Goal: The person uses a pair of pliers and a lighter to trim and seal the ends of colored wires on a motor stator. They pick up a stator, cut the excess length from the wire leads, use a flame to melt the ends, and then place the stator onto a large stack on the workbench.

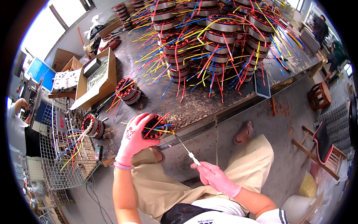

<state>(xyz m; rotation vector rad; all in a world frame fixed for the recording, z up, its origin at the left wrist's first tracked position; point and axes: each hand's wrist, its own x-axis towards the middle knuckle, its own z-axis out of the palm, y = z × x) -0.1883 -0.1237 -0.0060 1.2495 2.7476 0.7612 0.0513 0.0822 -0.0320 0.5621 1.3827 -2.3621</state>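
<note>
My left hand (pixel 135 135), in a pink glove, wraps round a motor stator (pixel 162 126) at the near edge of the workbench. The stator's open end faces up, with red, yellow and blue lead wires sticking out to the right. My right hand (pixel 216 177), also gloved in pink, is closed round a slim tool with a white handle (pixel 191 155) and a thin metal shaft. The shaft's tip reaches the wire ends beside the stator; its exact kind is too small to make out. Two more stators, one upright (pixel 128 92) and one tilted (pixel 93 127), sit left of my left hand.
Tall stacks of wired stators (pixel 218 44) fill the back of the workbench (pixel 149 98). A phone (pixel 262 85) lies at its edge. A cardboard box (pixel 97 80) and a wire rack (pixel 63 156) stand left. On the right are a wooden stool (pixel 319 95) and a chair (pixel 323 143). Other people are farther off.
</note>
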